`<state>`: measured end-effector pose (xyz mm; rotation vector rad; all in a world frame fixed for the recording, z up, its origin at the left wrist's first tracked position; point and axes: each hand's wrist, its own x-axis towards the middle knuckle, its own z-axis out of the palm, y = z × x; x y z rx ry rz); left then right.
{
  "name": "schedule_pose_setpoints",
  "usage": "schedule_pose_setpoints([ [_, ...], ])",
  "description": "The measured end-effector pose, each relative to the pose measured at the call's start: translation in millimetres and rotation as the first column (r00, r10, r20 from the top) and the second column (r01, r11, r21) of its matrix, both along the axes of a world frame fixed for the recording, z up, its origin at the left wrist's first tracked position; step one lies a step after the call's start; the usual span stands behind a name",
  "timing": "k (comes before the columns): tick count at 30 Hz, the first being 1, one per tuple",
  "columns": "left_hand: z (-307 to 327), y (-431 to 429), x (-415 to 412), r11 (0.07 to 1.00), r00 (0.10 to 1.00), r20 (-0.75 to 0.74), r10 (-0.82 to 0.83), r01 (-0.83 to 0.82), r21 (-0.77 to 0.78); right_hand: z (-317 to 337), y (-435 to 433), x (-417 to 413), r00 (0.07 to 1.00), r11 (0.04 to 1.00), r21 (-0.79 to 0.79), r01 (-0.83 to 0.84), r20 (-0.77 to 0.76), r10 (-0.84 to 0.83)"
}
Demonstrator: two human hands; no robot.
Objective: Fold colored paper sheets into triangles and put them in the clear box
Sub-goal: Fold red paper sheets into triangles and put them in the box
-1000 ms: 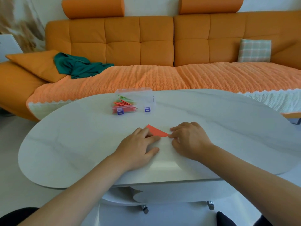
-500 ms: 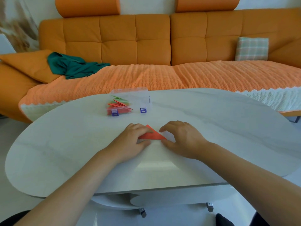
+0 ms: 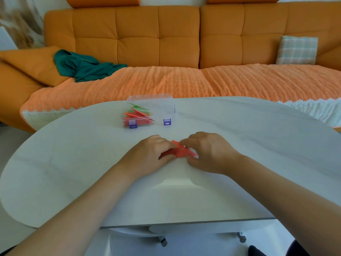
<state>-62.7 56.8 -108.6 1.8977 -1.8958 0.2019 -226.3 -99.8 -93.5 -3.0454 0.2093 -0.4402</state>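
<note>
The red paper [image 3: 181,152] lay on the bench [image 3: 249,145] between the hands, and the left hand [image 3: 150,155] and right hand [image 3: 209,152] each pinched one side of it.

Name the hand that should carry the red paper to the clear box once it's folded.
Left, probably. Both hands pinch the red paper, but the clear box stands beyond and left of them, nearer the left hand; the right hand would have to reach across.

Both hands, left hand [image 3: 149,154] and right hand [image 3: 208,154], pinch a red paper [image 3: 180,151] on the white surface [image 3: 258,145]; the clear box [image 3: 151,111] sits beyond.
</note>
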Motion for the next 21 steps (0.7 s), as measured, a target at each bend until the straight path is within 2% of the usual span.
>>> schedule_pose_setpoints([
  [3,2,1,-1,0.999,0.999,0.049,0.001,0.000,-0.036,0,3,1,0.997,0.989,0.135,0.064,0.043,-0.070],
  [7,1,1,-2,0.996,0.999,0.025,0.039,-0.037,-0.079,-2,2,3,0.994,0.991,0.124,0.048,0.095,-0.060],
  [10,2,3,-5,0.991,0.993,-0.074,0.093,-0.100,-0.089,-1,4,5,0.992,0.981,0.186,0.050,0.103,-0.070],
  [14,15,6,-7,0.978,0.950,-0.263,0.166,-0.192,-0.076,16,0,5,0.978,0.882,0.448,0.145,0.068,-0.196],
  [16,24,6,-7,0.972,0.930,-0.308,0.200,-0.228,-0.058,22,-3,3,0.976,0.840,0.522,0.148,0.058,-0.208],
  [18,32,7,-7,0.968,0.918,-0.323,0.231,-0.251,-0.022,26,-2,2,0.978,0.837,0.534,0.118,0.082,-0.190],
  [21,37,6,-13,0.969,0.903,-0.353,0.247,-0.242,0.058,27,8,5,0.972,0.881,0.472,0.034,0.187,-0.138],
])
